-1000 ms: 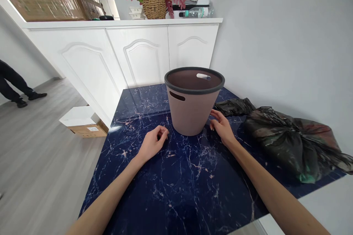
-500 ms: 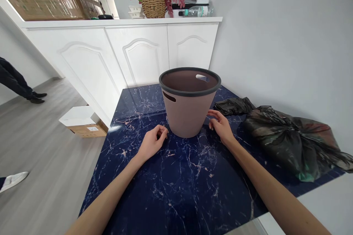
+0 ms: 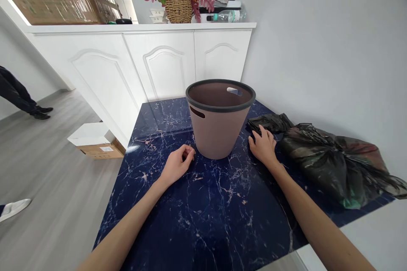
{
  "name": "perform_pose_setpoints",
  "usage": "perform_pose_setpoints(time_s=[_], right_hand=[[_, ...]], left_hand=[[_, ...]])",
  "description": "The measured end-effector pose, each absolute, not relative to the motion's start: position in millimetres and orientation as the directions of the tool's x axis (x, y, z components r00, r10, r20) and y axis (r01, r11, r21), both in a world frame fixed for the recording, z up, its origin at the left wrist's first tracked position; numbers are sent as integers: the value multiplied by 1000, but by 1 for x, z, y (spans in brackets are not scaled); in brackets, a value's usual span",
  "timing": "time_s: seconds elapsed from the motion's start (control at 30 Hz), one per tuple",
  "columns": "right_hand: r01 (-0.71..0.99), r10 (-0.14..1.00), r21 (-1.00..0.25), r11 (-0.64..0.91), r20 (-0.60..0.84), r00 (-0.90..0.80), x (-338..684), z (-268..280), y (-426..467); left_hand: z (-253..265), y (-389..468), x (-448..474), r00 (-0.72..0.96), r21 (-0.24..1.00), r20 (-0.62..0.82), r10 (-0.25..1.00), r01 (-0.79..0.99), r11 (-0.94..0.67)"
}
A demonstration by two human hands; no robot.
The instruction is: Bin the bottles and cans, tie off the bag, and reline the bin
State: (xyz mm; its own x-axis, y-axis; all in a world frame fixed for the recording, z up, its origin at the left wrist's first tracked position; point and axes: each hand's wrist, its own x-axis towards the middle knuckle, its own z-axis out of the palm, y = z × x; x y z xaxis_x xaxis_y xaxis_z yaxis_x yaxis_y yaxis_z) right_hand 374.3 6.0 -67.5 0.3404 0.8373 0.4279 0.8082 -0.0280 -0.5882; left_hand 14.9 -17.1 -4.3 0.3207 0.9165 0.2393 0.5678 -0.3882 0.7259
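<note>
A brownish-pink trash can [image 3: 218,131] with a dark grey rim and handle slots stands upright on the dark blue marbled table [image 3: 203,220]. My left hand [image 3: 179,161] rests on the table by the can's lower left side, its fingers curled in and nothing visible in them. To the right of the can, my right hand [image 3: 263,145] has its fingers apart. Its fingertips are at the near edge of a folded black plastic bag [image 3: 273,122]; whether they touch it I cannot tell. A full, knotted black garbage bag [image 3: 330,156] lies farther right.
White cabinets [image 3: 165,63] stand behind the table, carrying a flower basket [image 3: 178,7], a plastic bottle [image 3: 229,16] and a large cardboard box [image 3: 54,6]. A wall borders the right side. On the floor at left are a carton [image 3: 98,142] and a person's legs [image 3: 17,91].
My right hand has moved right, from the trash can's side to the folded black bag, and its fingers now point forward. My left hand and the can stay put.
</note>
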Motion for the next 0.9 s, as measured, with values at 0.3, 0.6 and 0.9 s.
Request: perform_pose_setpoints(time_s=[0.3, 0.6, 0.9], right_hand=[[820, 831, -567, 72, 489, 265, 374, -68, 11], [706, 759, -704, 83, 504, 413, 364, -53, 9], [701, 771, -713, 4, 448, 452, 368, -49, 4]], left_hand=[[-5, -17, 15, 325, 724, 243, 914, 566, -394], [-3, -18, 15, 324, 724, 240, 915, 569, -391], [-2, -18, 15, 325, 719, 238, 915, 574, -391]])
